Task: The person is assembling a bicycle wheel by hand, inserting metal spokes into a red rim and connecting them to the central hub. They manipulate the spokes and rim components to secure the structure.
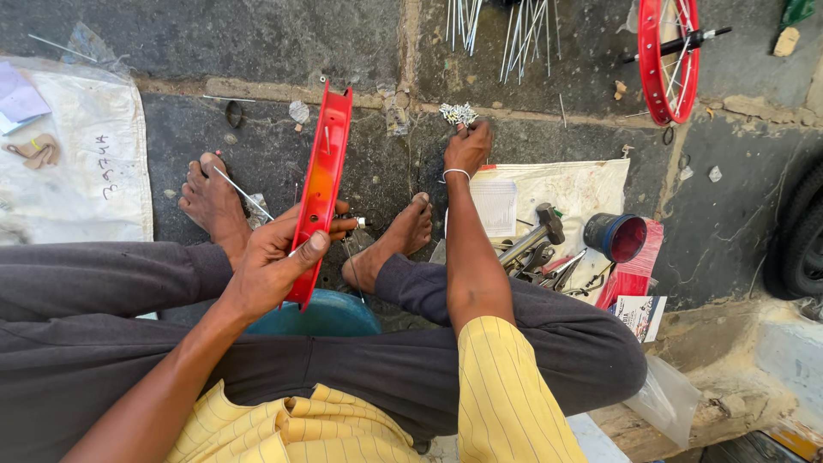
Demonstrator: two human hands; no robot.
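Note:
My left hand (276, 257) grips a red wheel rim (323, 180) that stands on edge between my bare feet, thumb pressed on its lower part. A thin metal spoke (242, 193) sticks out to the left of the hand. My right hand (468, 146) reaches forward over the stone floor and pinches a small bunch of silver spoke nipples (458, 112) lying on the ground. A thin bangle sits on that wrist.
A blue stool (321, 315) shows under my legs. To the right lie a hammer (533, 237), wrenches (549, 266) and a blue cup with a red inside (615, 237) on a white sack. Loose spokes (506, 30) and a spoked red wheel (669, 56) lie farther out. A white sack (77, 163) sits left.

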